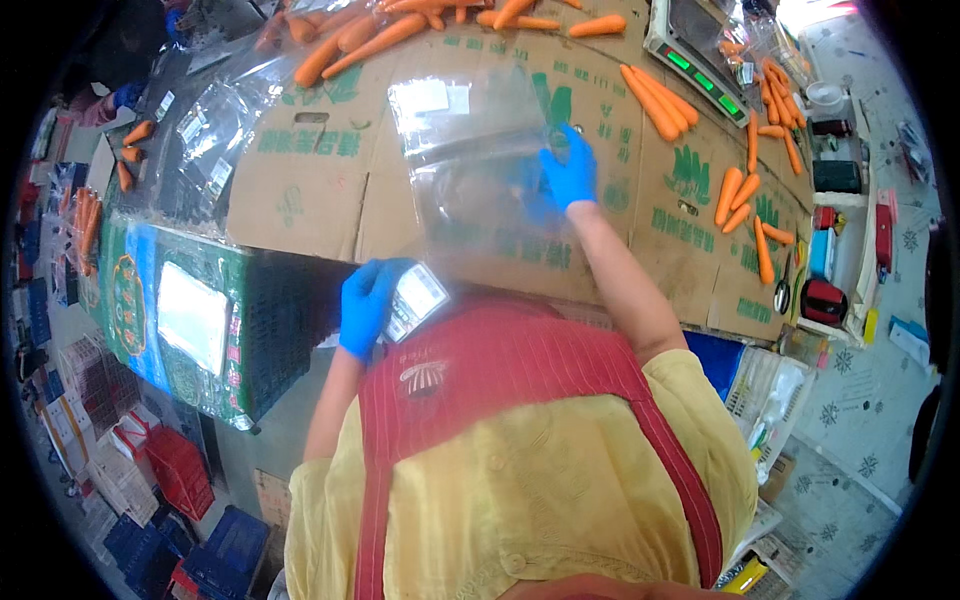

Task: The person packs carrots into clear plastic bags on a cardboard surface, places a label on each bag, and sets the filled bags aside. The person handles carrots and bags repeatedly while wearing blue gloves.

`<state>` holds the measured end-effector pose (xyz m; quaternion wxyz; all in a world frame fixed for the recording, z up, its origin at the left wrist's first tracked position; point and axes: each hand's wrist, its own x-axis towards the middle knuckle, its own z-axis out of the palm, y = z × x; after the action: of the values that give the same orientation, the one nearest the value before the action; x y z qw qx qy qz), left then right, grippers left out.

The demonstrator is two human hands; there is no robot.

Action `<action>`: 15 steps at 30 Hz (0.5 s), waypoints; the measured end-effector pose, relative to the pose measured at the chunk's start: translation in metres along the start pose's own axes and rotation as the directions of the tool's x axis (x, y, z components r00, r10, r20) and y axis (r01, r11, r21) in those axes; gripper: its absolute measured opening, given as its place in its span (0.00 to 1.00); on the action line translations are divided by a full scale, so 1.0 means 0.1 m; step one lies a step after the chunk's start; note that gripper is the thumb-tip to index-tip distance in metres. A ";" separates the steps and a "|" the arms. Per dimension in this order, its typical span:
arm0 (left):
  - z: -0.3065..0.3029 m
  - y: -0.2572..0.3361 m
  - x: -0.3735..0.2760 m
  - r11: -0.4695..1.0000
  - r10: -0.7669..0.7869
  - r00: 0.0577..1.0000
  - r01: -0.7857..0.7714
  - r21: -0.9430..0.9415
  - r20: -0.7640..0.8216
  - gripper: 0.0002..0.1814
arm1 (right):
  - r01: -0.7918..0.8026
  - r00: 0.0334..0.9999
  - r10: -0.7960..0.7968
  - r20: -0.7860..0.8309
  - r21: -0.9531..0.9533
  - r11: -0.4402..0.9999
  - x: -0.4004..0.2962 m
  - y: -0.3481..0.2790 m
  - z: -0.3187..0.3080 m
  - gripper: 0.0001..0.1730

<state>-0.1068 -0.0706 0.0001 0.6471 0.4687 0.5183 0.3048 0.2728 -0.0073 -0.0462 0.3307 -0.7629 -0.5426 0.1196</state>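
Observation:
My left hand, in a blue glove, is closed on white printed labels close to my apron. A clear plastic bag lies flat on the printed cardboard. My right hand, also blue-gloved, is at the right side of this bag with its fingers apart; part of the hand shows through the film. White labels show at the bag's top left. Loose carrots are heaped at the far edge, and three carrots lie between the bag and a scale with a lit green display.
Labelled plastic bags lie on the left. Near the right edge are more carrots, black-handled scissors and a white tray of small items. A green box stands at left. Other people's gloved hands show at upper left.

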 end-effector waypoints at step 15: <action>0.50 -0.35 1.30 0.982 0.069 0.996 -0.078 0.171 0.059 0.36 | -0.457 0.871 0.379 0.312 0.235 0.858 0.51 0.11 0.30 0.44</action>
<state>-0.0256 0.0163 -0.0810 0.6059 0.5499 0.5076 0.2700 0.2846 0.0481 -0.0664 0.3363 -0.7819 -0.3754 0.3670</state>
